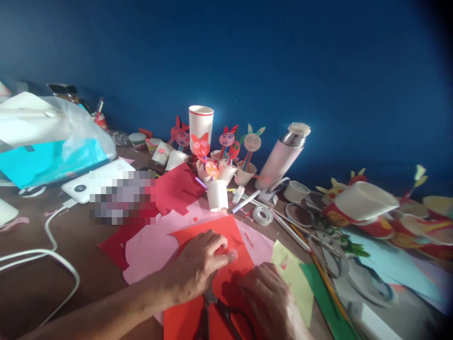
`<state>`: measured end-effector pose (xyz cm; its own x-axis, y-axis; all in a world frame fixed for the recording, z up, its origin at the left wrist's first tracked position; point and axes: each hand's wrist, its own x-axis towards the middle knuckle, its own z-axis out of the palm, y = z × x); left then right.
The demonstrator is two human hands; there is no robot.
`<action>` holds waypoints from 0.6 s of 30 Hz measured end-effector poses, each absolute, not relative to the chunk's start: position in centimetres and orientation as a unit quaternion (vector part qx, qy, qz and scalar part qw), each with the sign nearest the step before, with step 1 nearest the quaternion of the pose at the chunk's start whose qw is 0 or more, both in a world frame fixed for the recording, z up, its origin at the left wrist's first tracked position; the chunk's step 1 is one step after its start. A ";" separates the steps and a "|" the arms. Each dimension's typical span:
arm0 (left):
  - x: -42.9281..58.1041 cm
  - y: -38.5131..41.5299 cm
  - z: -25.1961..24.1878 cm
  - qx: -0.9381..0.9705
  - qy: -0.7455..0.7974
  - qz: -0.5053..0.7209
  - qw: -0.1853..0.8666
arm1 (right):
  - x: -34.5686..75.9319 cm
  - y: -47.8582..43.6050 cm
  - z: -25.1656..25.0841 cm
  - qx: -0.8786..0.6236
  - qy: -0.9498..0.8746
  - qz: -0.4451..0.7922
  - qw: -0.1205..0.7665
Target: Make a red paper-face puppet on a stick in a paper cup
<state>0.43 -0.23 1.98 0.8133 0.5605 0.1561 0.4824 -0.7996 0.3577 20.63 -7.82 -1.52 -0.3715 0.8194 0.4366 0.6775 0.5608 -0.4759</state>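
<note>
head | left hand fingers bent, pressing down on red paper, gripping nothing | right hand knuckles up on the same sheet, grip cannot be told | scissors lie on the sheet between the hands | pink paper underneath, on tabletop

1 orange-red paper sheet lies flat on the desk, atop pink paper. Black-handled scissors rest on its near part.
</note>
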 end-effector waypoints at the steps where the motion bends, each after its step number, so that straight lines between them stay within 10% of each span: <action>1: 0.4 -0.2 2.0 0.940 0.278 0.124 0.153 | 20.6 -7.9 -1.6 -0.449 -0.826 0.104 0.325; 18: 0.2 -1.1 -0.7 0.929 0.306 0.163 0.127 | 28.1 -5.1 2.5 -0.697 -0.627 0.026 0.347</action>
